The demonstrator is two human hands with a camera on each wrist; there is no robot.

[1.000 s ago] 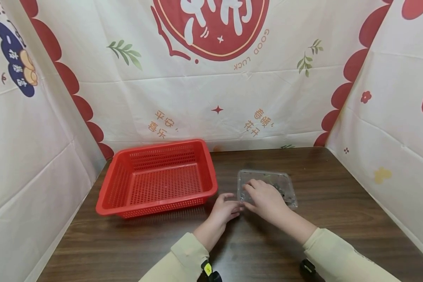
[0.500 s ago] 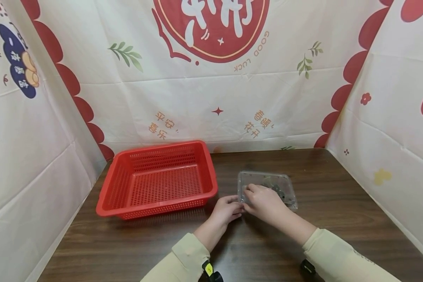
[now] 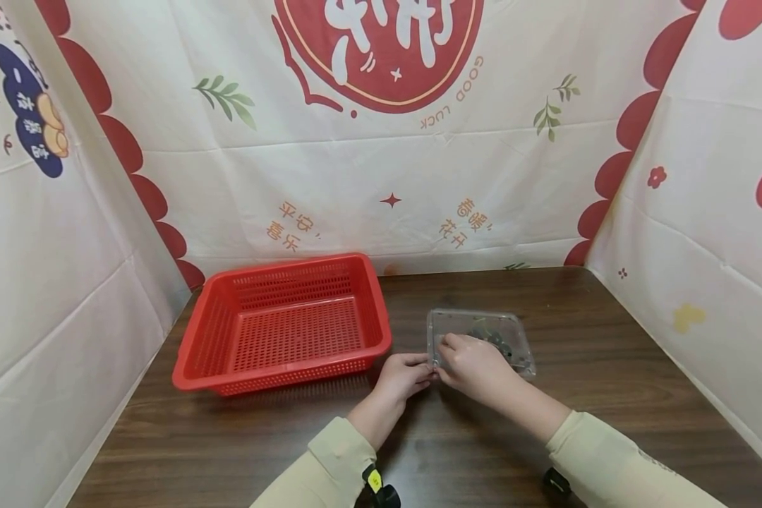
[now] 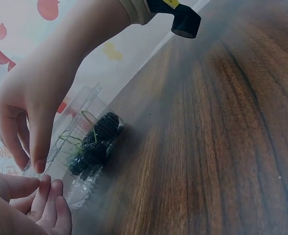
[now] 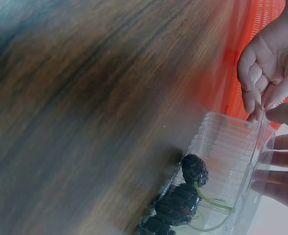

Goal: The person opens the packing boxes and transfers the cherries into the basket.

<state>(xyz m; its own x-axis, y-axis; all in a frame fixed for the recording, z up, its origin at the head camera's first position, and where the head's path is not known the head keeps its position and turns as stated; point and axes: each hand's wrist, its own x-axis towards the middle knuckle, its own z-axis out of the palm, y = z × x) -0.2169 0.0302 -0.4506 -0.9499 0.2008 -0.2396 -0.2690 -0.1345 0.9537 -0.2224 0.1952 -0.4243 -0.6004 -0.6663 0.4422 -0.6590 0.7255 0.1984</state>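
A clear plastic clamshell box [image 3: 441, 321] lies on the table, its lid over several dark, shiny lumps [image 4: 94, 147] with thin green stems. My left hand [image 3: 401, 379] is at the box's near left corner, thumb and fingertips pinching the edge there, as the right wrist view shows. Right beside it, my right hand [image 3: 476, 363] reaches over the lid. Its thumb [image 5: 281, 113] presses at the rim by that corner while its other fingers [image 5: 281, 183] curl along the lid's far side. In the left wrist view, both hands' fingertips meet at the corner.
An empty red perforated plastic basket [image 3: 279, 368] stands left of the box, close to the left hand. The brown wood-grain table [image 3: 279, 444] is bordered at the back and sides by white printed cloth [image 3: 330, 169].
My left hand's fingers have drawn together at the box corner. My right hand has shifted slightly towards me, its fingers more bent, and more of the dark lumps shows.
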